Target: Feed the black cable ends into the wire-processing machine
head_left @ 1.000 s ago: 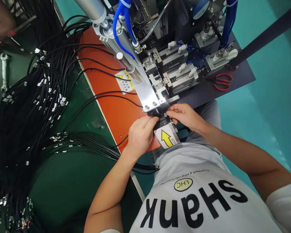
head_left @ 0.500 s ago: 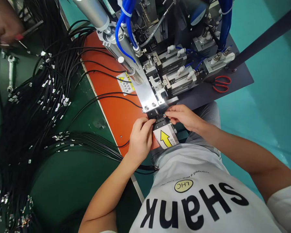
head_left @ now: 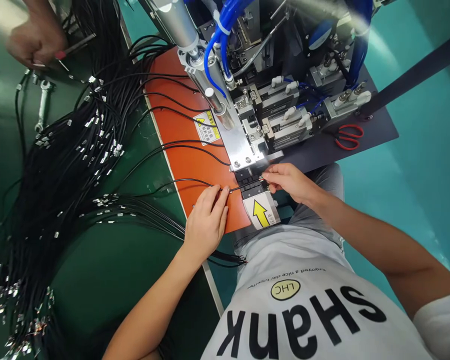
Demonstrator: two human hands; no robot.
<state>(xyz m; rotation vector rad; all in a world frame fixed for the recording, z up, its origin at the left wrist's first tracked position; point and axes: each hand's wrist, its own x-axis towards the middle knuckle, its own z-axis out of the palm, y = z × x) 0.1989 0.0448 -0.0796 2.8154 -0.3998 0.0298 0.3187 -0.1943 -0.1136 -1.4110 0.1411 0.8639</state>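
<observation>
A thin black cable (head_left: 185, 180) runs across the orange plate into the black slotted fixture (head_left: 252, 189) at the front of the machine. My left hand (head_left: 206, 220) rests over the plate, its fingertips closed on that cable left of the fixture. At the fixture's right side, my right hand (head_left: 290, 181) pinches the cable's end between thumb and forefinger; the very tip is mostly hidden. Just below the fixture is a white label with a yellow arrow (head_left: 261, 214).
The machine's metal arm and cylinder (head_left: 180, 25) stand above the orange plate (head_left: 165, 115). A large bundle of black cables (head_left: 60, 165) covers the green table at left, near a wrench (head_left: 44, 105). Another person's hand (head_left: 37, 40) holds a red-handled tool. Red-handled scissors (head_left: 349, 137) lie at right.
My left hand has slid left and down along the cable, away from the fixture, and more cable shows. My right hand stays by the fixture. The whole view has shifted slightly.
</observation>
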